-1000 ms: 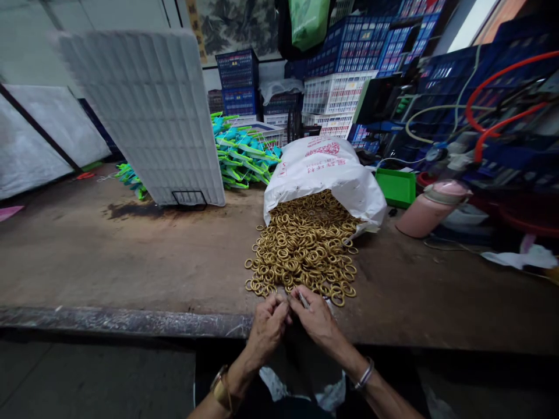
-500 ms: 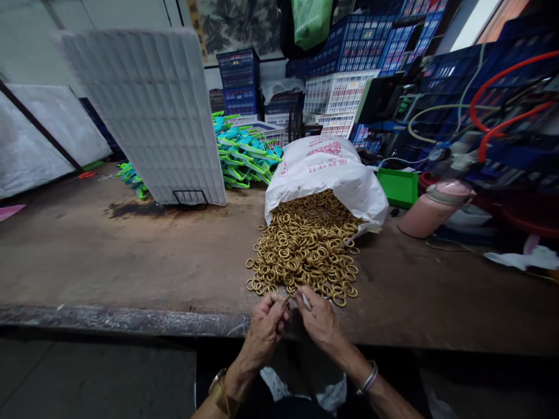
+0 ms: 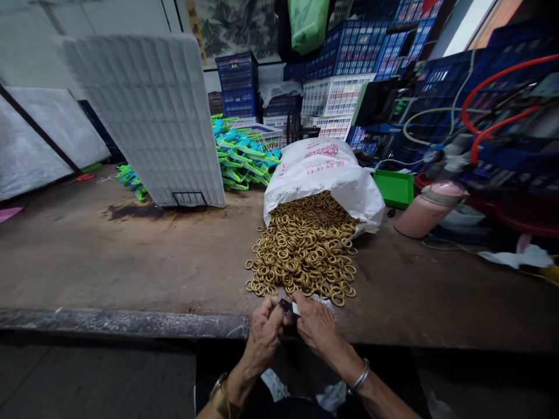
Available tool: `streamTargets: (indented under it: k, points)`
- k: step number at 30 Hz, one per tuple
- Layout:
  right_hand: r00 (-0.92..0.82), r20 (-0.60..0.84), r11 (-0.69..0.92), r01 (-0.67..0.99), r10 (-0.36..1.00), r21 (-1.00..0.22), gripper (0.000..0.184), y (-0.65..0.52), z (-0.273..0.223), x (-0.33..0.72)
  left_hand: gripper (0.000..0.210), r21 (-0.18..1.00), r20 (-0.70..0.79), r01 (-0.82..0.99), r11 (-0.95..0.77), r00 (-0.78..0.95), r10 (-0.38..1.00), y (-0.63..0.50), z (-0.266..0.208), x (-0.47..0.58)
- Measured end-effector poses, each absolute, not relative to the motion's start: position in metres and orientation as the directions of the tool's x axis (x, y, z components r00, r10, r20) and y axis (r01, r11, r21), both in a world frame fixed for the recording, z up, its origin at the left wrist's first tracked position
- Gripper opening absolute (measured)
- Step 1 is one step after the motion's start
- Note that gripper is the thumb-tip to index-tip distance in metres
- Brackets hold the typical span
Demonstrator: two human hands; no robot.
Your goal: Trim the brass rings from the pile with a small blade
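My left hand (image 3: 264, 329) is closed, thumb against bent fingers, at the table's front edge; what it pinches is hidden. My right hand (image 3: 318, 323) is closed on a small flat piece (image 3: 296, 309), pale at the fingers and black toward my left thumb. Its exact kind cannot be told. Just beyond both hands lies a heap of brass-coloured rings (image 3: 301, 256). They spill from the mouth of a white sack (image 3: 323, 169) with red print, which lies on its side.
A wooden table (image 3: 131, 262) spans the view. A tall white ribbed panel (image 3: 152, 116) stands at left, before green and turquoise plastic pieces (image 3: 244, 154). At right are a pink bottle (image 3: 430, 209) and a green tray (image 3: 395, 189). Stacked crates (image 3: 336, 96) fill the back.
Half a second ago a brass-coloured ring showed edge-on between my fingertips. Now the black end of the small flat piece shows there, bridging the gap between my hands. The view has shifted slightly.
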State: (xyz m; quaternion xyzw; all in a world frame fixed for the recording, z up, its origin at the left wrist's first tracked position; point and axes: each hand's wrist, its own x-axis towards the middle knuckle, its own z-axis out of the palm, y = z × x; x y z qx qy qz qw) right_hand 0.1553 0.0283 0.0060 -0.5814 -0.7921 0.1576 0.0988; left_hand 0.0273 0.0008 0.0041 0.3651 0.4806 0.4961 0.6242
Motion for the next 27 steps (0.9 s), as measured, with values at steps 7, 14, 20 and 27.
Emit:
streamTargets:
  k: [7,14,20,27]
  points:
    - [-0.221,0.025,0.203,0.837,0.975,-0.509,0.014,0.042,-0.007,0.169,0.029,0.864,-0.274,-0.407,0.297,0.114,0.955,-0.006,0.014,0.025]
    - [-0.259,-0.168,-0.081,0.313,0.951,-0.946,0.030,0.033,0.003,0.145,0.032,0.747,-0.359,-0.553,0.369,0.132,0.924,-0.001,0.014,0.022]
    - [-0.319,-0.207,-0.167,0.147,0.925,-0.975,0.024,0.030,0.001,0.141,0.034,0.771,-0.356,-0.512,0.379,0.148,0.923,-0.002,0.005,0.019]
    - [-0.237,-0.033,0.046,0.318,0.971,-0.947,0.021,0.033,0.006,0.144,0.035,0.790,-0.355,-0.513,0.336,0.064,0.933,-0.004,0.005,0.017]
